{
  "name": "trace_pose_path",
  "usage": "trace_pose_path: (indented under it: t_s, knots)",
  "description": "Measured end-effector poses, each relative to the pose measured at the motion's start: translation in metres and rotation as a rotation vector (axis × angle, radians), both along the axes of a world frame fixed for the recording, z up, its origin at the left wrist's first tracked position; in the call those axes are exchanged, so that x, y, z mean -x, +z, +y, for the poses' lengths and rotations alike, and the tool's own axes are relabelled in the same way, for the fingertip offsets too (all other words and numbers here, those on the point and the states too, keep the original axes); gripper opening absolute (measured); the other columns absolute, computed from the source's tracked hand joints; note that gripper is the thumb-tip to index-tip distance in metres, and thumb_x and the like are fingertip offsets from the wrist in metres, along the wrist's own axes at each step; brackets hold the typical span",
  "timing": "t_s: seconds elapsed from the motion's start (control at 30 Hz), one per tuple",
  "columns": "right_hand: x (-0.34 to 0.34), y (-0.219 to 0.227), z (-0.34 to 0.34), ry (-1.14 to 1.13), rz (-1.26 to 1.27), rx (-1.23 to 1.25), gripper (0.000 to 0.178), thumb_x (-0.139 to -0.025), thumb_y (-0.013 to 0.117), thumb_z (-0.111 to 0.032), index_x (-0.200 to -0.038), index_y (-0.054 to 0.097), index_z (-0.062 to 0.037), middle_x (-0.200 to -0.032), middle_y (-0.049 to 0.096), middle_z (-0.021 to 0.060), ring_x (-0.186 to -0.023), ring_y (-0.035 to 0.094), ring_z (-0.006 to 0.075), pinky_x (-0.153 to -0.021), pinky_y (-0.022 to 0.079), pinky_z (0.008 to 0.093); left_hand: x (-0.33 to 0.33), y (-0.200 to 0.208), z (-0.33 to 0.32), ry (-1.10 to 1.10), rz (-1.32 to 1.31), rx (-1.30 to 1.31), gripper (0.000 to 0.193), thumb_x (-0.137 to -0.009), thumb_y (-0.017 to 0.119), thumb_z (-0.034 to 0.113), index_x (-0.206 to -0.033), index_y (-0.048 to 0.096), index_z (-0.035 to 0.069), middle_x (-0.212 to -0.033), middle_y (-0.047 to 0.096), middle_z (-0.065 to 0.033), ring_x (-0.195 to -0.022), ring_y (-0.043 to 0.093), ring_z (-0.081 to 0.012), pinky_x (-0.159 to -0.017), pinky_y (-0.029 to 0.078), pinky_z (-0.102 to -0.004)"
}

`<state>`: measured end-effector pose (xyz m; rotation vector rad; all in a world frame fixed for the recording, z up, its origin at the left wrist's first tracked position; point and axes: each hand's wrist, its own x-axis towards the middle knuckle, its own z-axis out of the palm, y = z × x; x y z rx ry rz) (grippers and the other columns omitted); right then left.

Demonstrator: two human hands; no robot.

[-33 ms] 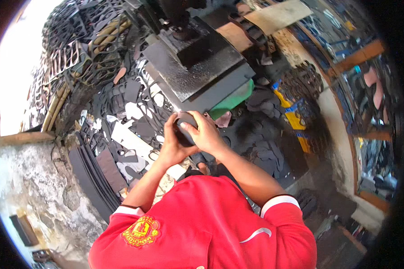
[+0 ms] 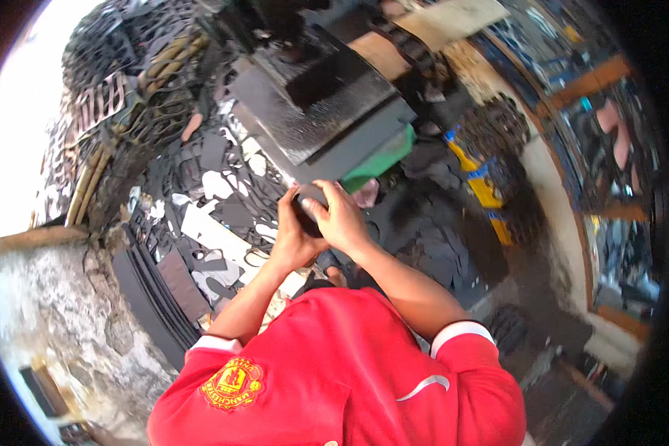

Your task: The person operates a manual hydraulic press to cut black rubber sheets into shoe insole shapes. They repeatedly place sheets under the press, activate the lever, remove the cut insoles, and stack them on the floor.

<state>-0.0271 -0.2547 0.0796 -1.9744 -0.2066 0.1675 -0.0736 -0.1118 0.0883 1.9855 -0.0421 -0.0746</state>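
Note:
Between my hands, in front of the machine, is a dark piece with a rounded end point(image 2: 310, 199), much like a shoe-sole cutout or a small stack of them. My left hand point(image 2: 293, 236) wraps round its left side and underside. From the right, my right hand point(image 2: 342, 223) grips it, thumb across its upper face and fingers over the far edge. My palms hide most of it, so its layers cannot be counted. Just beyond stands a black press-like machine with a flat, worn plate point(image 2: 308, 130).
A green sheet point(image 2: 383, 160) hangs below the machine's plate. Dark and white cut scraps point(image 2: 219, 186) cover the floor at left, beside stacked dark sheets point(image 2: 150, 297). Yellow-blue packages point(image 2: 487, 186) with dark offcuts sit at right. A stained wall point(image 2: 59, 305) stands lower left.
The surroundings have shifted slightly left and upward in the picture. My grip on the dark rounded piece looks the same.

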Motion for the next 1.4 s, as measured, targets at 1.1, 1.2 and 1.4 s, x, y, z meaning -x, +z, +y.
trace_pose_path:
  t_s: [1.1, 1.2, 1.4]
  knots:
    - [0.000, -0.025, -0.075, -0.199, -0.214, 0.454, 0.099, -0.077, 0.085, -0.025, -0.154, 0.028, -0.0013, -0.142, 0.045, 0.0292, -0.118, 0.059, 0.0436, -0.096, 0.052, 0.0493, -0.097, -0.020, -0.091, 0.508, 0.127, 0.443, 0.092, -0.083, 0.088, 0.025, -0.152, 0.031, 0.003, -0.140, 0.039, -0.0180, -0.131, 0.044, -0.0305, -0.109, 0.041, -0.0468]
    - [-0.089, 0.005, -0.124, -0.309, 0.116, 0.139, 0.095, -0.081, 0.082, -0.024, -0.154, 0.027, 0.0040, -0.136, 0.052, 0.0305, -0.116, 0.059, 0.0456, -0.095, 0.051, 0.0501, -0.114, 0.009, -0.083, 0.545, -0.163, 0.224, 0.077, -0.090, 0.082, 0.023, -0.151, 0.038, 0.005, -0.140, 0.043, -0.0124, -0.134, 0.045, -0.0292, -0.110, 0.041, -0.0465]
    - [-0.343, -0.037, -0.172, -0.248, -0.084, 0.548, 0.086, -0.083, 0.080, -0.028, -0.152, 0.037, -0.0007, -0.126, 0.061, 0.0306, -0.119, 0.058, 0.0450, -0.099, 0.049, 0.0541, -0.090, -0.129, -0.001, 0.886, 0.193, -0.096, 0.055, -0.092, 0.073, 0.011, -0.140, 0.046, 0.001, -0.131, 0.052, -0.0153, -0.126, 0.052, -0.0254, -0.104, 0.043, -0.0359]
